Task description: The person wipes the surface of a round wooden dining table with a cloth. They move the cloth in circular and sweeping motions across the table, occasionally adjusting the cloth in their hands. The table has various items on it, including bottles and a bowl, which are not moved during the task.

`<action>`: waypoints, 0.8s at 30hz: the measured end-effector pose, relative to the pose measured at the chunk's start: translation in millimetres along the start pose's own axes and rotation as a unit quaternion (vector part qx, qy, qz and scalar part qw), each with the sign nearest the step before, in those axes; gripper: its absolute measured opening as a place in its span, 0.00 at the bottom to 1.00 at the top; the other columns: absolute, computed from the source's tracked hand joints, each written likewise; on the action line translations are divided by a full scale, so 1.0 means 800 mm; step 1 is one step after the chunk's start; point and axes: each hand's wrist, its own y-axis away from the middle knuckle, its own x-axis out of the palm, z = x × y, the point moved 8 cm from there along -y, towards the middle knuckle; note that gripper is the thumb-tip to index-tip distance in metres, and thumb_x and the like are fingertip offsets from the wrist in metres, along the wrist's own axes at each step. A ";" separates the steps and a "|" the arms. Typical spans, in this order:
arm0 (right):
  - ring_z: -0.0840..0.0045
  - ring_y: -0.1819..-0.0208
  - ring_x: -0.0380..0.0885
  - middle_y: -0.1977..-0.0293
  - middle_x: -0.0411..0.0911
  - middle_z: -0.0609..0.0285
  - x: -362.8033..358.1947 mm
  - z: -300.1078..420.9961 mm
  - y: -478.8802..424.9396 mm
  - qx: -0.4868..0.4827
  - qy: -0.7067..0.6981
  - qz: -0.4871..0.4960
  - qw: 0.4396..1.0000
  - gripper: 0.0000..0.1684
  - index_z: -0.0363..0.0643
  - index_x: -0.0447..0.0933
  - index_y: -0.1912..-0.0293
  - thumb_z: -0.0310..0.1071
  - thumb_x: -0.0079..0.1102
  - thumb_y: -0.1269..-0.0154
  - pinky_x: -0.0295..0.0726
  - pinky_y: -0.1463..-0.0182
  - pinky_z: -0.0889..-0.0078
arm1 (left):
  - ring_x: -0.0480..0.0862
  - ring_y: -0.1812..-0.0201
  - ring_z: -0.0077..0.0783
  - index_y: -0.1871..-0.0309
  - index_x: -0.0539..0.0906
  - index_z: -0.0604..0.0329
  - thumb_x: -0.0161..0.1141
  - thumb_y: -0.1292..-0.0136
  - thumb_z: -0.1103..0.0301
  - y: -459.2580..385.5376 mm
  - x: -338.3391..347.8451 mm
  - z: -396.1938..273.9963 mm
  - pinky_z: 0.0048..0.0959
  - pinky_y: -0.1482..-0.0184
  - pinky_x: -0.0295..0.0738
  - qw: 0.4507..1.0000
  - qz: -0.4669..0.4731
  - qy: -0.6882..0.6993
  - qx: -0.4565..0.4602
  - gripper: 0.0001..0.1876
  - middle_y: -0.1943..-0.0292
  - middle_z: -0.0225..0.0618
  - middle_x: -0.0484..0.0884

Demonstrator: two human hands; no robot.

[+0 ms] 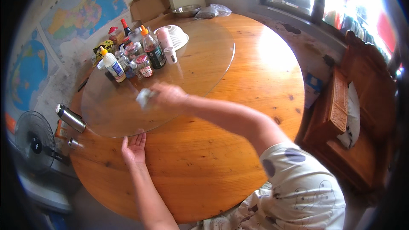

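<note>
My right hand (168, 95) is closed around a pale, crumpled cloth (146, 98), blurred by motion. It is over the round glass turntable (204, 70), in front of the bottles and jars. Palm up, my left hand (135, 148) has its fingertips at the near rim of the glass, seemingly beneath it; whether they grip it I cannot tell. Under the glass stretches a round wooden table (204, 172). Closest to the cloth stand a white squeeze bottle (114, 67) with an orange tip, a lidded glass jar (144, 66) and a dark sauce bottle (154, 51).
A pink cylinder (164, 38) stands before a white plastic basket (179, 36). At the left table edge are a steel thermos (71, 118) and a metal cup (73, 143), near an electric fan (35, 143). A carved wooden chair (338, 102) stands right; a metal basin (187, 11) sits behind.
</note>
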 end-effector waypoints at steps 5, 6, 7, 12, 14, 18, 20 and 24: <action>0.69 0.43 0.70 0.40 0.68 0.66 0.063 0.100 -0.016 -0.212 0.022 -0.026 0.977 0.24 0.66 0.76 0.43 0.39 0.58 0.40 0.74 0.44 0.64 | 0.71 0.38 0.56 0.35 0.61 0.71 0.51 0.28 0.60 -0.011 -0.034 -0.044 0.53 0.33 0.69 0.995 -0.041 -0.003 0.087 0.27 0.41 0.62 0.68; 0.72 0.42 0.70 0.45 0.72 0.69 0.066 0.090 -0.021 -0.203 0.023 -0.032 0.978 0.17 0.65 0.80 0.48 0.41 0.52 0.34 0.71 0.44 0.65 | 0.71 0.38 0.56 0.35 0.60 0.76 0.50 0.28 0.60 -0.013 -0.045 -0.057 0.52 0.33 0.68 0.990 -0.068 -0.012 0.124 0.29 0.39 0.63 0.68; 0.72 0.42 0.70 0.44 0.72 0.70 0.068 0.070 -0.021 -0.192 0.058 -0.018 0.979 0.17 0.66 0.81 0.48 0.42 0.53 0.35 0.72 0.44 0.66 | 0.70 0.35 0.56 0.35 0.59 0.77 0.48 0.27 0.62 -0.019 -0.058 -0.066 0.50 0.32 0.68 0.988 -0.085 0.021 0.130 0.27 0.36 0.62 0.66; 0.73 0.44 0.72 0.49 0.77 0.72 0.053 -0.109 -0.031 -0.062 0.071 0.020 0.995 0.16 0.60 0.83 0.53 0.36 0.55 0.40 0.75 0.45 0.66 | 0.65 0.30 0.54 0.27 0.49 0.71 0.45 0.25 0.66 -0.008 -0.085 -0.101 0.49 0.29 0.66 0.961 -0.120 0.067 0.239 0.30 0.28 0.56 0.56; 0.66 0.49 0.78 0.52 0.80 0.66 0.005 -0.202 -0.006 0.029 0.135 -0.024 0.990 0.16 0.57 0.82 0.54 0.33 0.54 0.41 0.80 0.48 0.62 | 0.66 0.31 0.55 0.25 0.43 0.63 0.46 0.25 0.66 -0.012 -0.094 -0.103 0.51 0.30 0.66 0.968 -0.090 0.059 0.228 0.33 0.29 0.57 0.57; 0.65 0.40 0.69 0.44 0.75 0.65 -0.062 -0.392 0.097 0.330 0.180 -0.030 0.926 0.18 0.57 0.79 0.50 0.33 0.51 0.38 0.69 0.40 0.59 | 0.68 0.32 0.53 0.29 0.52 0.71 0.46 0.24 0.63 -0.009 -0.048 -0.057 0.48 0.30 0.66 0.974 -0.117 0.038 0.188 0.29 0.32 0.55 0.63; 0.64 0.39 0.69 0.45 0.76 0.62 -0.091 -0.431 0.148 0.399 0.148 -0.005 0.905 0.17 0.55 0.79 0.49 0.33 0.51 0.38 0.69 0.40 0.61 | 0.68 0.32 0.54 0.28 0.51 0.71 0.46 0.24 0.60 -0.010 -0.026 -0.028 0.49 0.30 0.67 0.987 -0.071 0.027 0.142 0.31 0.31 0.55 0.61; 0.59 0.42 0.74 0.47 0.78 0.54 -0.108 -0.493 0.264 0.508 0.079 -0.043 0.857 0.18 0.55 0.78 0.47 0.35 0.52 0.36 0.72 0.39 0.58 | 0.70 0.34 0.55 0.28 0.55 0.61 0.50 0.25 0.59 0.004 0.026 0.039 0.49 0.31 0.67 0.999 -0.001 0.002 0.045 0.29 0.33 0.57 0.63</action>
